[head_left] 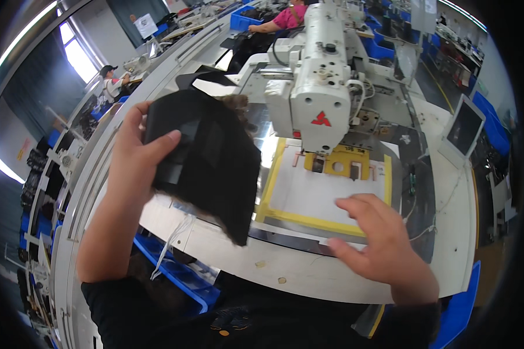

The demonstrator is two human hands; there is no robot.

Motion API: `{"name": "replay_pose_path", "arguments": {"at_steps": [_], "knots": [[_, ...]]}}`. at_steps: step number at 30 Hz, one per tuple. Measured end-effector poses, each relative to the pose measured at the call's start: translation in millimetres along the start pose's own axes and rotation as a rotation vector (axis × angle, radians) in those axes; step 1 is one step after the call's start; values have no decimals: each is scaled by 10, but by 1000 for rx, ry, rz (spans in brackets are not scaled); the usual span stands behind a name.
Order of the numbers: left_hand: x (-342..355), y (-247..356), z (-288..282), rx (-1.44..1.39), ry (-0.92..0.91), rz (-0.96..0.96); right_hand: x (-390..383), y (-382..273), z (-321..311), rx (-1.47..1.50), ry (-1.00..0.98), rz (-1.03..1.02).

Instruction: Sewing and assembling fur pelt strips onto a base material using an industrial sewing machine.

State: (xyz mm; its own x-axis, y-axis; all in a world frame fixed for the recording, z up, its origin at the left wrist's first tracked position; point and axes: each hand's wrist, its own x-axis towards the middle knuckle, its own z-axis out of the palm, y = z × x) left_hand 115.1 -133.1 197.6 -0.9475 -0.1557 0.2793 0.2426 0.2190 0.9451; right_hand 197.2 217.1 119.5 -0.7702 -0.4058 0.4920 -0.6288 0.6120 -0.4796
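1. My left hand, towards 10 o'clock from the middle of my view, pinches the black piece by its left edge: thumb flat on the face, fingers tucked behind.
2. That piece is raised above the desk, just left of centre at 9 to 10 o'clock, with brown fur showing along its lower edge.
3. My right hand, at 4 o'clock, holds nothing; its thumb and fingers are spread apart, fingers slightly curled. It is by the near right corner of the white sheet; I cannot tell whether it touches.
4. The sheet, at 3 o'clock, has yellow borders, and a yellow plate lies at its far side.
5. The sewing machine stands at 1 o'clock, its head over the plate.
6. A screen stands between 2 and 3 o'clock.
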Motion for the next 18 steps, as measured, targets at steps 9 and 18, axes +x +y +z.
{"name": "replay_pose_path", "arguments": {"at_steps": [9,18], "knots": [[-428,-157,1159,-425,-365,-57,407,-488,252,-585,132,-181],[-122,-1098,1065,-457,-348,124,-131,-131,-448,4,444,179]]}}
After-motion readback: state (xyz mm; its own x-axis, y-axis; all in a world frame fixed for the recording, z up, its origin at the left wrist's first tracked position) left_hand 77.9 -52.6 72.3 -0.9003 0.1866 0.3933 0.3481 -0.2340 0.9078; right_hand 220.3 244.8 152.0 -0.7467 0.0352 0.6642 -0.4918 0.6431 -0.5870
